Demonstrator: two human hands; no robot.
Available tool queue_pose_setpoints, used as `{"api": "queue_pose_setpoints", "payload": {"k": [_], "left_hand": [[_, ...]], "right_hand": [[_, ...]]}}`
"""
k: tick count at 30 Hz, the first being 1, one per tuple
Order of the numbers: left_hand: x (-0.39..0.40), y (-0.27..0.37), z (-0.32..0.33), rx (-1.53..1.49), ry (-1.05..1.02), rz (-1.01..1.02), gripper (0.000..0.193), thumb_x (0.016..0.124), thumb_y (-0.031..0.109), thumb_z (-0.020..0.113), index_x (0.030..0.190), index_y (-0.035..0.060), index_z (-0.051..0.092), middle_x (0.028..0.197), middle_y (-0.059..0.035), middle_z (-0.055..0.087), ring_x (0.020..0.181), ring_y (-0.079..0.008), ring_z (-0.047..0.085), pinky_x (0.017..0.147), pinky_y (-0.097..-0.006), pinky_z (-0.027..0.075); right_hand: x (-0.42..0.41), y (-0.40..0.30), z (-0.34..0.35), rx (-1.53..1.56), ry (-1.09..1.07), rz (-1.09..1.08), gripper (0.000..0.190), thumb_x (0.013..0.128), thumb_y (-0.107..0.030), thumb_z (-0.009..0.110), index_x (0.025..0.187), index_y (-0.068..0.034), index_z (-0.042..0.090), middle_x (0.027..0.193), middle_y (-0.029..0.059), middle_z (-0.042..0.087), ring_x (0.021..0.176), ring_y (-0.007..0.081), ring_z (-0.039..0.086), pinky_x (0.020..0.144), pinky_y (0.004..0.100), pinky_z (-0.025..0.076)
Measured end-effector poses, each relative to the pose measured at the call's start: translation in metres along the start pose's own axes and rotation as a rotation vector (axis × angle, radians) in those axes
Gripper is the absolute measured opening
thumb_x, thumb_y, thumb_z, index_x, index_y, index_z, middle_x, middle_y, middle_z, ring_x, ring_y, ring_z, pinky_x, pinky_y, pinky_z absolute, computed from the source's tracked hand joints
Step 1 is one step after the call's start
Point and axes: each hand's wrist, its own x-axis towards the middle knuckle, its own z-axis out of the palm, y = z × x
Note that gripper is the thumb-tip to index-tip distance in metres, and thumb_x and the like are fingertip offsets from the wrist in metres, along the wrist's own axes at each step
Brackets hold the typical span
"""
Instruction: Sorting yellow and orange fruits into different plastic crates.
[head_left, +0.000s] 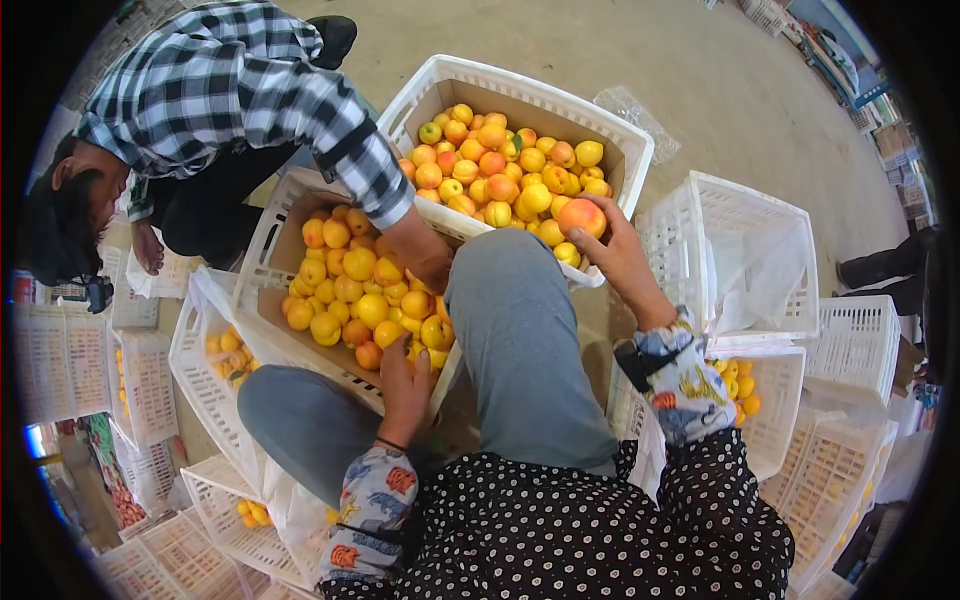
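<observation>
My right hand (622, 259) holds a large orange-red apricot (582, 218) between thumb and fingers, over the near right corner of a white plastic crate (517, 79) lined with cardboard and full of yellow and orange apricots (501, 187). At the near edge of a second cardboard-lined crate (251, 277), my left hand (406, 390) touches or hovers by the apricots (373, 308); its fingertips are partly hidden, and whether it grips one I cannot tell. A co-worker's hand (424, 251) reaches into that same crate from the far side, its fingers hidden behind my knee.
A co-worker in a checked shirt (202, 97) bends over at the left. An upright white crate with a plastic liner (750, 255) stands at the right, near another holding yellow fruit (780, 405). More crates (217, 375) surround my legs. Crumpled clear plastic (637, 120) lies on the floor.
</observation>
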Motion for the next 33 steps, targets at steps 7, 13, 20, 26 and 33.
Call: {"api": "queue_pose_setpoints", "payload": {"k": [7,13,20,26,33], "left_hand": [[-0.012,-0.006,0.031,-0.145,-0.176,-0.028,0.026,0.096,0.018,0.047,0.111,-0.0004,0.059,0.097,-0.021,0.061,0.091,-0.0393,0.057,0.08,-0.0455,0.044],[-0.011,0.002,0.021,-0.079,-0.202,-0.085,0.024,0.094,0.017,0.049,0.109,0.0015,0.06,0.094,-0.0203,0.062,0.088,-0.0413,0.058,0.078,-0.0477,0.045],[-0.008,0.011,0.021,-0.101,-0.17,-0.125,0.022,0.093,0.017,0.051,0.108,0.0035,0.059,0.093,-0.0189,0.062,0.085,-0.0394,0.059,0.073,-0.0466,0.046],[-0.007,0.01,0.014,-0.056,-0.231,-0.21,0.023,0.094,0.017,0.05,0.112,0.0034,0.059,0.092,-0.0176,0.062,0.089,-0.0377,0.06,0.076,-0.044,0.048],[0.014,0.04,-0.027,-0.142,-0.273,-0.248,0.033,0.091,0.016,0.053,0.121,0.0031,0.051,0.1,-0.0188,0.056,0.098,-0.0395,0.057,0.085,-0.0477,0.046]], "right_hand": [[0.062,0.088,0.004,-0.574,-0.17,-0.107,0.058,0.082,-0.032,0.071,0.128,-0.004,0.051,0.116,0.0211,0.06,0.102,0.0335,0.06,0.09,0.0396,0.049],[0.104,0.095,0.023,-0.863,-0.257,-0.122,0.063,0.081,-0.028,0.068,0.137,-0.007,0.045,0.123,0.0251,0.052,0.114,0.0399,0.053,0.097,0.0437,0.044],[0.151,0.141,0.032,-1.018,-0.371,-0.191,0.061,0.079,-0.028,0.068,0.133,-0.007,0.05,0.126,0.0237,0.052,0.115,0.0411,0.052,0.098,0.0447,0.044],[0.15,0.108,0.03,-0.913,-0.591,-0.036,0.042,0.082,-0.028,0.067,0.116,-0.004,0.062,0.107,0.0167,0.065,0.091,0.031,0.065,0.083,0.039,0.052],[0.144,-0.002,0.028,-0.728,-0.43,-0.249,0.034,0.09,-0.013,0.063,0.122,-0.002,0.059,0.112,0.013,0.065,0.093,0.0206,0.065,0.082,0.0316,0.052]]}}
